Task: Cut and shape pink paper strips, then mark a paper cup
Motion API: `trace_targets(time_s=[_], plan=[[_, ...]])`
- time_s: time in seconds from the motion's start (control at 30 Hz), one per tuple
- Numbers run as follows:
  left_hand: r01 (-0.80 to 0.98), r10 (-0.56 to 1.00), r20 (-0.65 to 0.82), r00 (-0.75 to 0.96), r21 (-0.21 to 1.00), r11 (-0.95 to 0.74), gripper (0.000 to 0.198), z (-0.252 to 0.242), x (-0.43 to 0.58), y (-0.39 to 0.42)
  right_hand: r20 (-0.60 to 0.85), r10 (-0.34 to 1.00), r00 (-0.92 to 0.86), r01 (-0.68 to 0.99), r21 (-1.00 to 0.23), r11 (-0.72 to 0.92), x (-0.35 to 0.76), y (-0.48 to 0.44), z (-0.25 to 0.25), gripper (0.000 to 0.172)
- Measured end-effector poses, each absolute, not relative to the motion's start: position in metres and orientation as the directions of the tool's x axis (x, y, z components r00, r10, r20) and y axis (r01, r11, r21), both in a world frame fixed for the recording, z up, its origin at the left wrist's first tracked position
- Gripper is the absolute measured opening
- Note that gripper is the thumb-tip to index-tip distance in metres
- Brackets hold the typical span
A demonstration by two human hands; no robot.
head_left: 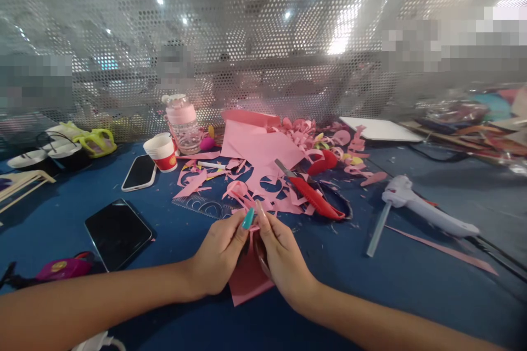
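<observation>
The person's left hand (216, 255) and right hand (290, 263) are meeting at the lower centre of the frame, with the fingers of both closing narrowly on a small pink paper piece (254, 228). The left thumb is showing a turquoise nail (247, 219) beside that piece. Below it, a larger pink paper sheet (247, 288) is hanging or lying between the palms; which of the two, I cannot tell. A dark, shiny shape is showing against the right palm, too hidden to name.

Just beyond the fingers, pink paper scraps (269, 184) are covering the centre of the blue table (337, 285), and a clear stencil ruler (201, 207) is lying at their left edge. Red-handled scissors (315, 200) are resting on the scraps, right of centre. At the right of the frame, a white glue gun (428, 213) is lying with a glue stick (379, 230) near its front end. Toward the left, two phones (119, 233) are lying near stacked paper cups (162, 151), and a pink-topped bottle (181, 115) is standing behind the cups.
</observation>
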State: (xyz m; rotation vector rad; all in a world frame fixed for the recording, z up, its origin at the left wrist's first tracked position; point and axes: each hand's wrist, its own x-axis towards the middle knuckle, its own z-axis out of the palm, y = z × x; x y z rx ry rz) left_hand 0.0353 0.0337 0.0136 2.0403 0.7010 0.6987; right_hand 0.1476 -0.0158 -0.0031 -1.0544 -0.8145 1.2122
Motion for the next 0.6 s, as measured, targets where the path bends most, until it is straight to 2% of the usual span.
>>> trace_targets(time_s=[0.3,0.5,0.6], plan=[[0.215,0.713,0.222,0.665,0.858,-0.467,0.029,0.0127,0.0359,0.0314,0.081,0.962,0.259,-0.148,-0.981,0.123,0.148,-0.0165,0.0034,0.032],[0.191,0.729,0.23,0.644,0.875,-0.445,0.029,0.0149,0.0344,0.0318,-0.023,0.979,0.204,-0.131,-0.991,0.004,0.1475,-0.0193,0.0022,0.033],[0.199,0.721,0.204,0.663,0.88,-0.432,0.029,0.0149,0.0349,0.032,-0.029,0.97,0.24,-0.138,-0.99,0.004,0.1469,-0.0199,0.0038,0.034]])
